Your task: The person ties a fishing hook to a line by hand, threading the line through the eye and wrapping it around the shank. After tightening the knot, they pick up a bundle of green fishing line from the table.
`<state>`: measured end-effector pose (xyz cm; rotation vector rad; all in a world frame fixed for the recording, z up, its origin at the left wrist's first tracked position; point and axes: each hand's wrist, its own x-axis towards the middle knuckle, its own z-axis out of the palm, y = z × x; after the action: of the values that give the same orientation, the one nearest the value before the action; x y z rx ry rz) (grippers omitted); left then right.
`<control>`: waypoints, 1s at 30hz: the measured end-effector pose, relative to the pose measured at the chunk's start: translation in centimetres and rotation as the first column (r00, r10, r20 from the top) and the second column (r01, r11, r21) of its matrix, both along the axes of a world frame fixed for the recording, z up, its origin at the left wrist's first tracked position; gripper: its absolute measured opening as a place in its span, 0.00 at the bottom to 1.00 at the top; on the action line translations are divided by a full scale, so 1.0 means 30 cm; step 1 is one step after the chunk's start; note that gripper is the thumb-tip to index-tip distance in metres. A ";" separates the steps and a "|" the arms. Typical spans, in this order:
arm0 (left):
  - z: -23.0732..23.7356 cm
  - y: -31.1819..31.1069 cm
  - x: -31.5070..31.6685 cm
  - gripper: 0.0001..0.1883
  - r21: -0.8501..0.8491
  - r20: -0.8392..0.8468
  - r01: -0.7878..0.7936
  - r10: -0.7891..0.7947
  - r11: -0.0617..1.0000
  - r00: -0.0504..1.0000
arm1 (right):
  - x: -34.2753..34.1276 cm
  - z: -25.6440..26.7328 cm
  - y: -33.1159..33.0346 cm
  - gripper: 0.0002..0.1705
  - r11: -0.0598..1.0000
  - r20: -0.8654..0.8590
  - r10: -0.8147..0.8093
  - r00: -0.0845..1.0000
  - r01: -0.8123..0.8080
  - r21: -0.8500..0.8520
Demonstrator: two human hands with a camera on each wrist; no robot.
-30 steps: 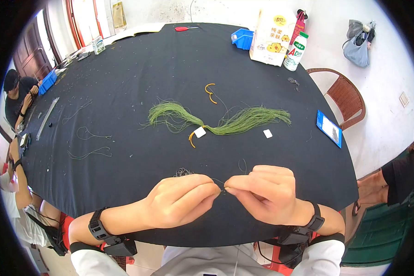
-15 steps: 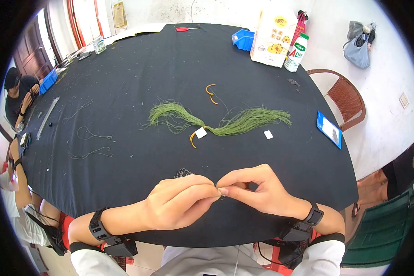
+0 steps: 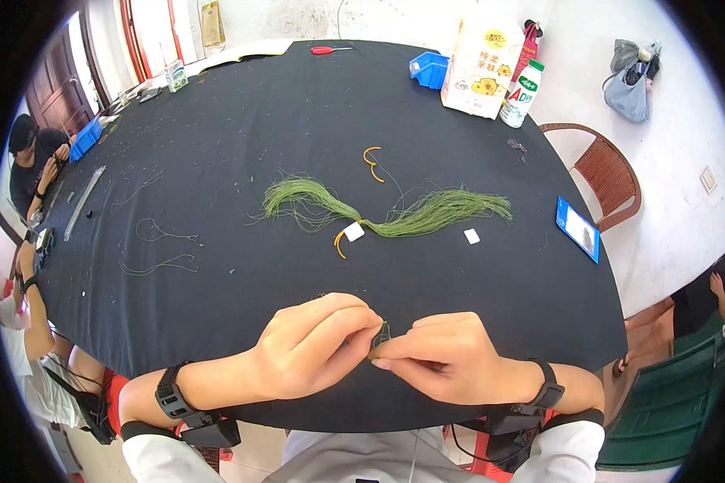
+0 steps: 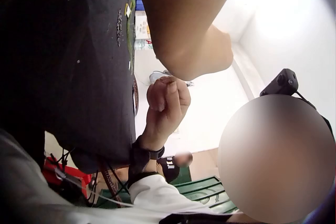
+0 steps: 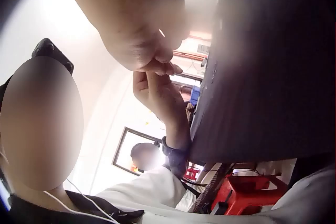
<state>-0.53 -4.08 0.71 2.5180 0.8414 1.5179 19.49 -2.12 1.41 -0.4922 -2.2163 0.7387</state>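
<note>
My left hand (image 3: 318, 346) pinches a thin green thread (image 3: 385, 328) between thumb and forefinger, above the near part of the table. Fine loops of the thread show between the two hands' fingertips. Close by on the right, my right hand (image 3: 443, 358) has its thumb and forefinger pinched together on the lower part of these loops. In the left wrist view the right hand (image 4: 168, 103) shows curled fingers, with the thread too fine to make out. Farther off lies a bundle of green threads (image 3: 427, 213), tied at its middle beside a white tag (image 3: 354, 232).
Orange curved pieces (image 3: 373, 165) lie near the bundle on the black-covered table (image 3: 217, 322). Loose threads (image 3: 165, 264) lie at the left. A blue packet (image 3: 577, 229) is at the right edge; a blue bin (image 3: 429, 71), paper pack (image 3: 482, 68) and bottle (image 3: 522, 94) stand at the back.
My right hand first came in to meet the left fingertips, then drew back slightly right and down. The left hand rose a little, and thread loops now show between them.
</note>
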 end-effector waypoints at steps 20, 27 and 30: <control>-0.009 -0.002 0.000 0.13 -0.019 -0.062 0.142 -0.143 0.990 0.988 | 0.033 0.041 0.063 0.08 0.974 -0.015 -0.166 0.986 0.167 0.155; -0.011 -0.007 0.002 0.11 -0.091 -0.021 0.126 -0.129 0.988 0.991 | 0.034 0.032 0.065 0.07 0.987 0.006 -0.151 0.989 0.151 -0.052; -0.010 -0.009 0.003 0.10 -0.119 -0.006 0.128 -0.129 0.985 0.992 | 0.033 0.031 0.066 0.06 0.985 0.001 -0.143 0.990 0.142 -0.095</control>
<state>-0.43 -4.35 0.42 2.4487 0.7320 1.3709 20.47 -0.15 2.35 -0.6873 -2.1225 0.7700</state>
